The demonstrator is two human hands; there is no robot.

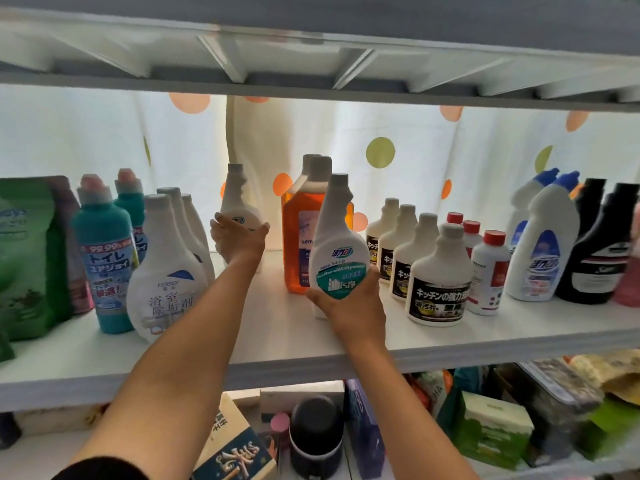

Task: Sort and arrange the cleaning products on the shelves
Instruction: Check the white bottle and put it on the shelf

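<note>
On the white middle shelf [450, 336], seen from the head camera, two tall amber bottles with grey caps [304, 233] stand near the centre and serve as the marker for everything else. Just in front of them and slightly to their right, the right hand [349, 306] grips the lower body of a white plastic bottle with a teal label [337, 251]; fingers and thumb curl round its base, and I cannot tell whether the base touches the shelf. To the left of the amber bottles and further back, the left hand [239, 239] wraps round the belly of a second white bottle of the same shape [239, 206], held near the spotted curtain [381, 150].

Judged from this, the risks come from crowding. The right-hand bottle sits very close to the amber pair, so a sideways swing could knock them; they are tall and narrow and would likely topple. To the right of the amber bottles a row of squat white bottles with black labels [438, 275] stands close, within reach of the right forearm. To the left, a cluster of white bottles [166, 268] stands just beside the left wrist, and pulling that arm back carelessly could clip them. Gripping low on a tall bottle also lets its top tip.
</note>
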